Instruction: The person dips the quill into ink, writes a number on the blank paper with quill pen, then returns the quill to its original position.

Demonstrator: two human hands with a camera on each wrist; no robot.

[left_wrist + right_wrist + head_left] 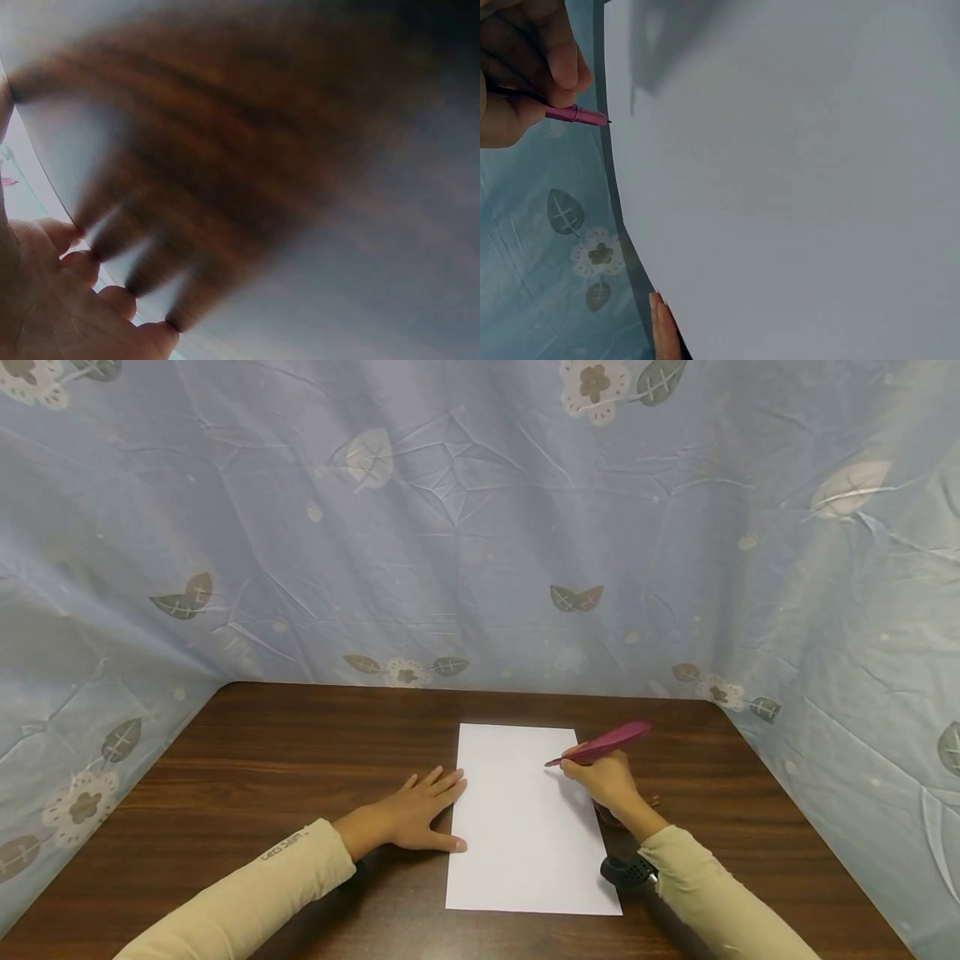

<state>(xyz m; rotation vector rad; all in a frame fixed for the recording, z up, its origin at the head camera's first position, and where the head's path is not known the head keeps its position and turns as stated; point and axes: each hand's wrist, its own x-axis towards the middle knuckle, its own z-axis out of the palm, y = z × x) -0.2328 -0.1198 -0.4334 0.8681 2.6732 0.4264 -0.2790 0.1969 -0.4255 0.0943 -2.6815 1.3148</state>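
Note:
A white sheet of paper [517, 843] lies on the dark wooden table. My right hand [611, 781] pinches a magenta feather pen [611, 741] between thumb and fingers, with the feather end slanting up to the right. In the right wrist view, the pen's pink barrel [577, 114] shows a small dark tip by the paper's edge; whether it touches the paper I cannot tell. No marks are visible on the sheet. Fingers spread, my left hand [412, 814] rests flat, its thumb and fingertips on the paper's left edge. The left wrist view shows that palm [52, 300] close up.
Partly hidden beneath my right wrist is a small brownish object [654, 801] of unclear kind. Pale blue curtains [465, 527] with leaf and flower prints enclose the back and sides of the table [315, 752]. A black strap [628, 871] sits around my right wrist.

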